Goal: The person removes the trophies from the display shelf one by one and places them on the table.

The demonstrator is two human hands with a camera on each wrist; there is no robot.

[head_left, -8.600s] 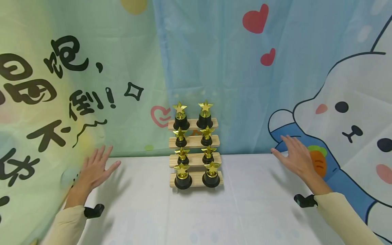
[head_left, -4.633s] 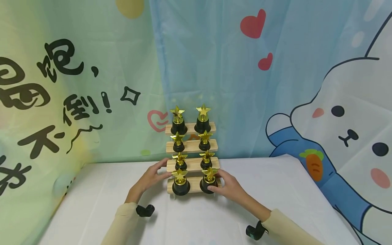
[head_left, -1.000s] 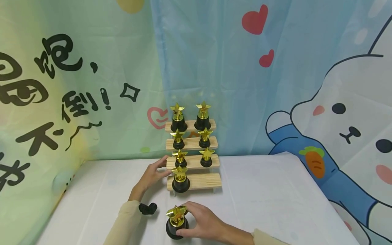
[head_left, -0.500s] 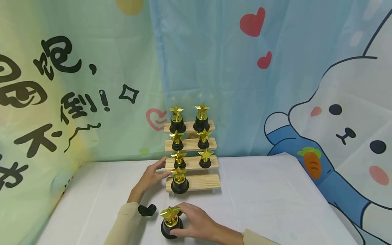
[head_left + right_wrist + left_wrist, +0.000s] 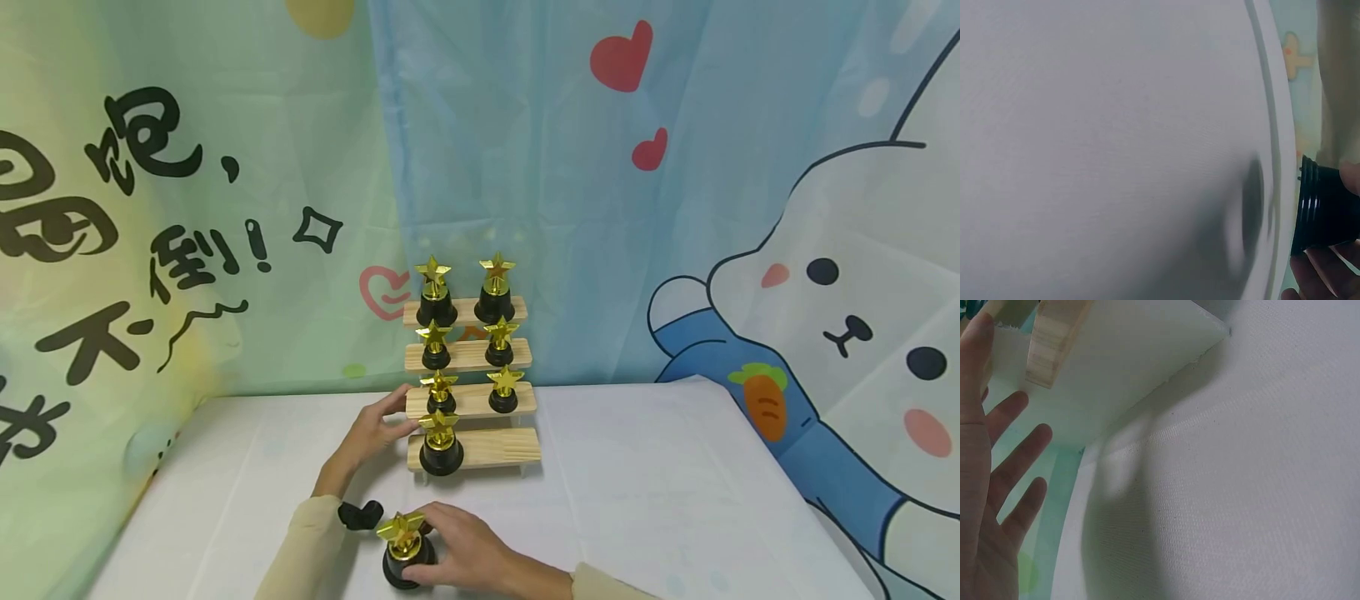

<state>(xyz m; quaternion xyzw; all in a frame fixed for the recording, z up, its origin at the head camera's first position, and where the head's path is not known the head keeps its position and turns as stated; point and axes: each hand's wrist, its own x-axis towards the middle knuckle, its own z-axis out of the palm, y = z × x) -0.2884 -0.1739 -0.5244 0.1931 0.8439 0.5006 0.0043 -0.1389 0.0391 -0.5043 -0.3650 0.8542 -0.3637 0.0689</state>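
Observation:
My right hand (image 5: 472, 550) grips a small star trophy (image 5: 403, 537) by its black base, thumb in front, over the near part of the table. In the right wrist view the black base (image 5: 1325, 206) shows between thumb and fingers. A stepped wooden display stand (image 5: 498, 447) holds the other gold star trophies. On its lowest step only the left-hand trophy (image 5: 441, 450) stands. My left hand (image 5: 371, 433) rests at the stand's left side, by the third step. The left wrist view shows its spread fingers (image 5: 1022, 453) beside the pale side panel (image 5: 1110, 362).
Higher steps each carry two trophies, such as the top right one (image 5: 495, 292). A white cloth covers the table (image 5: 637, 483). Behind stands a printed fabric backdrop (image 5: 480, 125) with hearts and a cartoon bear.
Both hands have come in from the sides to the stand. My right hand took the lowest step's right trophy, carried it forward and is shifting it left. My left hand stays at the stand.

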